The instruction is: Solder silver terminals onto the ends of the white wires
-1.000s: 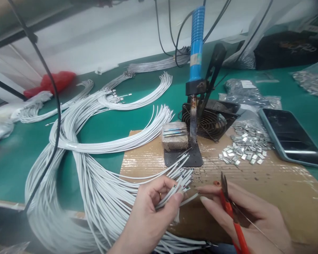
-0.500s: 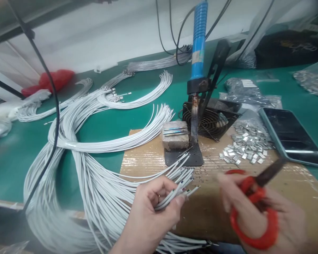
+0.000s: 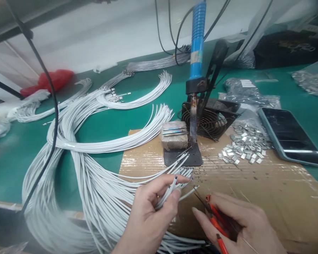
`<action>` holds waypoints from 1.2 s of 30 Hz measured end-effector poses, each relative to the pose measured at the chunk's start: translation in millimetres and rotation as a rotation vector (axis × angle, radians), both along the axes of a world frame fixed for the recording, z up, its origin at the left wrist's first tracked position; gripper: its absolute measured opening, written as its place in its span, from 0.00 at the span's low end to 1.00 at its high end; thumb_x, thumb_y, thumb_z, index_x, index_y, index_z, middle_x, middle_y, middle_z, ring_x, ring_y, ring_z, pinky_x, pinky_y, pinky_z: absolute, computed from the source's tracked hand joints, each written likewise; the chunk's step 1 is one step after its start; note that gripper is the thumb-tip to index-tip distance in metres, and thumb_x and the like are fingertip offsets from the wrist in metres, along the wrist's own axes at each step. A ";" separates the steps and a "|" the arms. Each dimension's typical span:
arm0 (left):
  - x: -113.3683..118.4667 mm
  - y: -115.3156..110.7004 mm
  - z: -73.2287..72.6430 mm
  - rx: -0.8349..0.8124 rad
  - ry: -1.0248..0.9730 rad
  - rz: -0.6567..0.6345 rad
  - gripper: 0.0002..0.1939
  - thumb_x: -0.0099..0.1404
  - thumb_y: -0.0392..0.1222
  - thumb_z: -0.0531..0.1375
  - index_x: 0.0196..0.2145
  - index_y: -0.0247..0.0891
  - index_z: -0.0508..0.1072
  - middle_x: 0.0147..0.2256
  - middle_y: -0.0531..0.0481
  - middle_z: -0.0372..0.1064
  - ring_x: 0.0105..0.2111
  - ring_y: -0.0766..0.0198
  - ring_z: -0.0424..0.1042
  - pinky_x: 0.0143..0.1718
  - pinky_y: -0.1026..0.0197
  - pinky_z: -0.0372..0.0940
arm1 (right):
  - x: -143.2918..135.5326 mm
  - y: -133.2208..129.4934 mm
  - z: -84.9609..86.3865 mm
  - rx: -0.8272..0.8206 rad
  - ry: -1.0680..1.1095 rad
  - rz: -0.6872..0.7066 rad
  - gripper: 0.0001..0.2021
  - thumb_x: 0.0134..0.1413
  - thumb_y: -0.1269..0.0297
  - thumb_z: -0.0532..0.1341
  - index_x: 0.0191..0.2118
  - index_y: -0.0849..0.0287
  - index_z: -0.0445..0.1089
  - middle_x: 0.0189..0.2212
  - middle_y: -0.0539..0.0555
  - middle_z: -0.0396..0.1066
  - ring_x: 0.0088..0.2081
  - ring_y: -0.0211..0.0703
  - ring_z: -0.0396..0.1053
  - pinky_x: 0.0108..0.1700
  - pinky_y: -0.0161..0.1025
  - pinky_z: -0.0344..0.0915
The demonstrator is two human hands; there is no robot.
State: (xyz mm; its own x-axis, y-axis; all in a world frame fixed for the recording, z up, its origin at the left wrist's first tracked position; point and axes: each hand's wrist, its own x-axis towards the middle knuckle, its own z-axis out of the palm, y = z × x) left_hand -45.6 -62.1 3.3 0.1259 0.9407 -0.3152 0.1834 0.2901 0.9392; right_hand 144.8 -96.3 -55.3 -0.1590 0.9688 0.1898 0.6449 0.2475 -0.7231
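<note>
A few white cables (image 3: 165, 198) are pinched in my left hand (image 3: 151, 208), their dark-tipped ends sticking up past the thumb; the index finger is stretched out over them. My right hand (image 3: 243, 222) grips red-handled scissors (image 3: 218, 225), seen nearly edge-on. Their thin dark tips are close to the end of one cable that juts out to the right of my left hand. Whether the tips touch that cable I cannot tell. Behind my left hand, more loose cable ends (image 3: 185, 171) fan out over the cardboard sheet (image 3: 148, 164).
A blue-handled soldering iron (image 3: 197, 53) stands upright in a holder beside a small block (image 3: 174, 135) and a black fan (image 3: 210, 121). Small metal connectors (image 3: 243, 144) lie in a pile beside a phone (image 3: 294, 135). Large white cable bundles (image 3: 82, 169) cover the left side.
My right hand has moved left, turning the scissors so their tips point at the cable ends by my left hand. My left index finger has stretched out.
</note>
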 end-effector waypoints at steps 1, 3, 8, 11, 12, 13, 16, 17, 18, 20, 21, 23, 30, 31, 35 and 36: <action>1.9 -0.4 2.1 -0.021 -0.021 0.030 0.11 0.70 0.44 0.63 0.42 0.37 0.82 0.21 0.62 0.48 0.21 0.70 0.42 0.21 0.63 0.38 | -0.1 0.6 0.6 0.001 -0.012 0.005 0.23 0.67 0.58 0.62 0.21 0.55 0.57 0.17 0.44 0.60 0.18 0.32 0.60 0.20 0.28 0.57; 5.4 -1.1 5.4 -0.052 -0.060 0.075 0.08 0.67 0.45 0.66 0.38 0.37 0.80 0.20 0.62 0.50 0.21 0.70 0.43 0.21 0.63 0.38 | -0.2 1.9 2.2 -0.019 -0.003 0.013 0.23 0.66 0.60 0.62 0.21 0.55 0.56 0.17 0.44 0.61 0.18 0.32 0.60 0.20 0.28 0.56; 8.7 -1.6 7.4 -0.052 -0.082 0.106 0.07 0.61 0.43 0.67 0.31 0.37 0.78 0.20 0.61 0.52 0.21 0.70 0.44 0.22 0.63 0.41 | -1.1 5.1 4.2 -0.163 0.062 0.046 0.20 0.62 0.62 0.62 0.19 0.55 0.61 0.17 0.45 0.61 0.19 0.35 0.60 0.21 0.30 0.57; 8.8 -0.9 8.2 -0.036 -0.035 0.112 0.06 0.60 0.42 0.66 0.30 0.37 0.79 0.19 0.61 0.53 0.21 0.70 0.45 0.23 0.62 0.40 | -0.5 6.8 3.6 -0.228 0.078 0.076 0.19 0.63 0.63 0.61 0.20 0.55 0.59 0.19 0.46 0.63 0.21 0.35 0.61 0.23 0.30 0.58; 9.0 -0.6 8.6 -0.031 -0.022 0.115 0.05 0.59 0.41 0.66 0.29 0.37 0.79 0.19 0.61 0.53 0.21 0.70 0.46 0.23 0.62 0.40 | -0.1 7.2 3.4 -0.237 0.081 0.083 0.19 0.63 0.63 0.60 0.21 0.55 0.59 0.19 0.46 0.63 0.22 0.35 0.61 0.23 0.30 0.58; 9.3 -0.2 8.9 -0.028 -0.016 0.116 0.05 0.59 0.41 0.65 0.29 0.37 0.79 0.19 0.60 0.53 0.21 0.70 0.47 0.23 0.62 0.40 | 0.3 7.4 3.3 -0.242 0.085 0.091 0.18 0.63 0.63 0.60 0.21 0.55 0.59 0.19 0.46 0.64 0.22 0.35 0.61 0.23 0.31 0.58; 10.2 0.4 9.3 -0.040 -0.019 0.117 0.05 0.58 0.40 0.65 0.29 0.37 0.79 0.20 0.60 0.54 0.21 0.70 0.48 0.23 0.62 0.40 | 1.4 7.3 3.4 -0.244 0.091 0.107 0.17 0.60 0.66 0.60 0.22 0.55 0.57 0.20 0.45 0.62 0.22 0.35 0.60 0.24 0.31 0.56; 10.3 0.4 9.2 -0.046 -0.021 0.116 0.04 0.57 0.40 0.66 0.29 0.37 0.78 0.20 0.60 0.54 0.21 0.70 0.48 0.23 0.62 0.40 | 1.6 7.1 3.6 -0.240 0.095 0.105 0.17 0.59 0.67 0.60 0.22 0.56 0.55 0.19 0.45 0.62 0.22 0.35 0.59 0.24 0.31 0.56; 10.4 0.3 9.1 -0.050 -0.024 0.116 0.04 0.57 0.40 0.66 0.29 0.37 0.78 0.20 0.59 0.55 0.21 0.70 0.48 0.23 0.62 0.40 | 1.8 6.8 3.6 -0.238 0.100 0.104 0.17 0.57 0.68 0.61 0.22 0.56 0.54 0.19 0.45 0.61 0.22 0.34 0.59 0.24 0.31 0.55; 10.0 -0.1 8.9 -0.057 -0.030 0.115 0.04 0.57 0.40 0.67 0.29 0.38 0.78 0.20 0.59 0.55 0.22 0.69 0.48 0.23 0.62 0.40 | 1.9 6.1 3.2 -0.235 0.111 0.099 0.16 0.56 0.70 0.61 0.22 0.56 0.53 0.19 0.44 0.61 0.22 0.34 0.58 0.23 0.31 0.54; 9.7 -0.4 8.9 -0.061 -0.033 0.115 0.04 0.57 0.40 0.68 0.29 0.38 0.79 0.20 0.59 0.55 0.22 0.69 0.48 0.23 0.62 0.40 | 2.0 5.7 2.8 -0.238 0.113 0.099 0.16 0.55 0.70 0.61 0.22 0.56 0.53 0.19 0.45 0.61 0.22 0.34 0.59 0.23 0.31 0.53; 9.0 -0.8 8.9 -0.069 -0.039 0.114 0.04 0.57 0.41 0.68 0.29 0.38 0.79 0.20 0.59 0.55 0.22 0.69 0.48 0.23 0.62 0.40 | 2.4 5.1 1.8 -0.244 0.106 0.092 0.16 0.55 0.71 0.61 0.22 0.56 0.52 0.19 0.45 0.62 0.22 0.34 0.59 0.23 0.31 0.53; 9.9 -0.2 10.4 -0.077 -0.037 0.110 0.06 0.56 0.42 0.69 0.29 0.38 0.78 0.20 0.59 0.56 0.22 0.69 0.48 0.25 0.62 0.43 | 4.5 4.6 1.2 -0.097 0.050 0.109 0.17 0.54 0.73 0.62 0.20 0.56 0.56 0.17 0.43 0.60 0.19 0.32 0.57 0.21 0.31 0.50; 10.3 -0.2 10.4 -0.076 -0.035 0.112 0.06 0.56 0.42 0.69 0.28 0.38 0.78 0.20 0.59 0.55 0.22 0.69 0.47 0.25 0.62 0.43 | 4.3 4.7 1.2 -0.069 0.035 0.107 0.18 0.54 0.72 0.62 0.20 0.56 0.55 0.17 0.43 0.58 0.19 0.31 0.57 0.21 0.31 0.50; 9.6 -1.2 8.4 -0.047 -0.052 0.119 0.05 0.57 0.41 0.69 0.29 0.37 0.80 0.21 0.57 0.59 0.23 0.68 0.50 0.25 0.63 0.45 | 3.1 5.1 -1.2 0.039 -0.004 0.076 0.20 0.57 0.71 0.62 0.21 0.56 0.51 0.18 0.43 0.54 0.18 0.31 0.56 0.21 0.31 0.50; 8.6 -1.7 7.1 -0.043 -0.064 0.113 0.06 0.58 0.42 0.69 0.29 0.37 0.80 0.21 0.58 0.60 0.23 0.69 0.50 0.25 0.63 0.45 | 3.0 4.9 -2.2 0.054 -0.002 0.057 0.20 0.60 0.70 0.61 0.21 0.56 0.51 0.18 0.43 0.53 0.18 0.31 0.55 0.21 0.31 0.51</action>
State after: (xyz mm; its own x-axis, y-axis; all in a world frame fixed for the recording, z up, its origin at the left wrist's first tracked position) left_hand -37.1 -63.8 10.4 0.0405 0.9358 -0.3501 0.0875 0.3457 0.9343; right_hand 147.8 -91.3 -57.5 -0.2136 0.9467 0.2410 0.6299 0.3220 -0.7068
